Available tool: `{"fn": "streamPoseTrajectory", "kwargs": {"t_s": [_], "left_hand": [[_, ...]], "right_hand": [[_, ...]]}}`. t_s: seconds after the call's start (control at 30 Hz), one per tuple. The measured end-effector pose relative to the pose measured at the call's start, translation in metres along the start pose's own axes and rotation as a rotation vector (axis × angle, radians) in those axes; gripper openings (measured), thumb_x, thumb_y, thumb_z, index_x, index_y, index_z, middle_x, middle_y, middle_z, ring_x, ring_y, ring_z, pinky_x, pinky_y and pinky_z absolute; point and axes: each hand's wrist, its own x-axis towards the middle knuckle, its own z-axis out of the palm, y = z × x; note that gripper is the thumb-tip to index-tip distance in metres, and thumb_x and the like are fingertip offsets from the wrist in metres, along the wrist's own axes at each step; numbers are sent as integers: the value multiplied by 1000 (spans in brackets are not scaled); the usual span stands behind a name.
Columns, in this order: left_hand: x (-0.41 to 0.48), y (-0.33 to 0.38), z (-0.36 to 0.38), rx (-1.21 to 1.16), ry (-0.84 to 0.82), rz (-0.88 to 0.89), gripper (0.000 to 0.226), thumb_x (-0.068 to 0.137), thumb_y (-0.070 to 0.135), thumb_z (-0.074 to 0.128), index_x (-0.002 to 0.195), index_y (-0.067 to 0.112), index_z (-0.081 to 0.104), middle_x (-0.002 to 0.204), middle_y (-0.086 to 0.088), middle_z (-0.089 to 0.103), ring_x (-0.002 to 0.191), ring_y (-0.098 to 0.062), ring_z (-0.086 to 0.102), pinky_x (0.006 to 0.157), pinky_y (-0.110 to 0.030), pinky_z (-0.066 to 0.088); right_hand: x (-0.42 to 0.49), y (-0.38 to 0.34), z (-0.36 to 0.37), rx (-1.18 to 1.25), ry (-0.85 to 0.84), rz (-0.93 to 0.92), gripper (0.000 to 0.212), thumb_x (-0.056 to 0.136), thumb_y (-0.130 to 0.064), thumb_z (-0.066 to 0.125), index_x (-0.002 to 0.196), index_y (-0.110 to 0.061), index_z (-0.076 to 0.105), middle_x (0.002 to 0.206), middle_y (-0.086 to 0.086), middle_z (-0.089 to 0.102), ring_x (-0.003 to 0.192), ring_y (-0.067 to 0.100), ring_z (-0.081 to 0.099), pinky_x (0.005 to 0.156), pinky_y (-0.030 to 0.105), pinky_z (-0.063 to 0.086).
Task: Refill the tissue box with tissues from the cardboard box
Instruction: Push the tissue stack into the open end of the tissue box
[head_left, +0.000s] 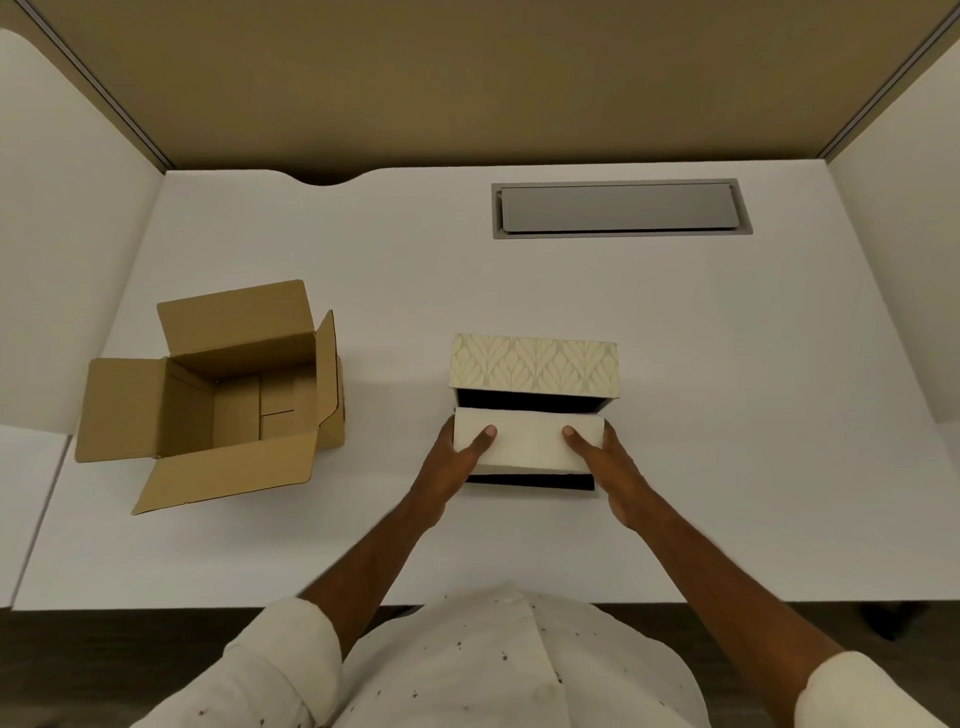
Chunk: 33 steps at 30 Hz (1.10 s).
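Note:
A white stack of tissues sits over the open tissue box, whose leaf-patterned lid stands raised behind it and whose dark inside shows at the front and back. My left hand grips the stack's left end, thumb on top. My right hand grips its right end the same way. The brown cardboard box stands at the left with its flaps spread open; I see no tissues inside it.
Everything rests on a white desk enclosed by beige partition walls. A grey cable hatch is set into the desk at the back right. The desk's front edge runs just before my torso.

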Motion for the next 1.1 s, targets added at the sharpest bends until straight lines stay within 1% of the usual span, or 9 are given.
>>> {"fn": "streamPoseTrajectory", "kwargs": {"t_s": [0.1, 0.2, 0.37, 0.5, 0.63, 0.7, 0.83, 0.97, 1.1], "left_hand": [[2, 2, -2, 11, 15, -15, 57, 91, 58, 64, 140, 33, 49, 132, 8, 61, 120, -14, 57, 93, -32, 48], [4, -2, -8, 32, 87, -70, 67, 91, 58, 63, 144, 18, 52, 138, -1, 60, 127, -23, 56, 108, -43, 48], [2, -8, -11, -12, 44, -82, 58, 95, 48, 63, 141, 13, 57, 134, -5, 65, 125, -26, 58, 110, -43, 47], [1, -7, -10, -31, 8, -49, 55, 96, 46, 62, 143, 19, 55, 133, 1, 63, 120, -18, 57, 98, -33, 45], [3, -3, -5, -24, -18, -35, 44, 97, 48, 59, 136, 28, 55, 121, 9, 63, 104, 1, 57, 86, -25, 45], [3, -4, -4, -13, -4, -24, 37, 98, 48, 58, 131, 32, 55, 115, 15, 64, 101, 2, 57, 79, -19, 46], [1, -8, 0, 12, 6, -34, 45, 98, 53, 54, 139, 37, 45, 109, 28, 56, 98, 8, 53, 90, -27, 41], [2, -10, 1, 28, 22, -48, 56, 100, 52, 50, 150, 27, 41, 124, 14, 53, 111, -9, 50, 95, -29, 38], [2, -10, 2, 18, 45, -59, 56, 101, 52, 49, 148, 22, 45, 125, 9, 55, 108, -10, 53, 94, -30, 39]], "right_hand": [[0, -1, -3, -3, 5, -6, 84, 92, -58, 64, 159, -28, 25, 158, 1, 41, 140, 22, 41, 112, 41, 38], [2, 0, -8, -17, 52, 6, 92, 92, -62, 60, 163, -25, 14, 168, -1, 25, 151, 24, 29, 119, 44, 31], [-1, 6, -4, 5, 29, -32, 71, 93, -59, 59, 153, -27, 37, 146, 0, 54, 131, 22, 50, 100, 37, 41], [-3, 10, -2, -3, 55, -39, 65, 97, -57, 56, 152, -26, 39, 141, 0, 55, 122, 19, 51, 96, 35, 40], [-3, 11, -3, 11, 55, -43, 64, 98, -55, 55, 152, -25, 39, 142, 1, 54, 123, 20, 50, 96, 35, 40], [-3, 9, -3, 22, 64, -42, 63, 98, -54, 56, 152, -25, 40, 142, 2, 55, 122, 20, 51, 96, 35, 40], [-3, 7, -1, 27, 65, -39, 66, 98, -55, 56, 153, -24, 37, 145, 3, 53, 128, 22, 50, 103, 37, 41], [-5, 4, 0, 5, 69, -48, 70, 98, -55, 56, 156, -24, 33, 149, 2, 50, 131, 22, 48, 103, 38, 41], [-7, 6, 0, -8, 65, -69, 67, 99, -53, 56, 156, -25, 34, 148, 3, 52, 130, 22, 49, 100, 36, 42]]}}
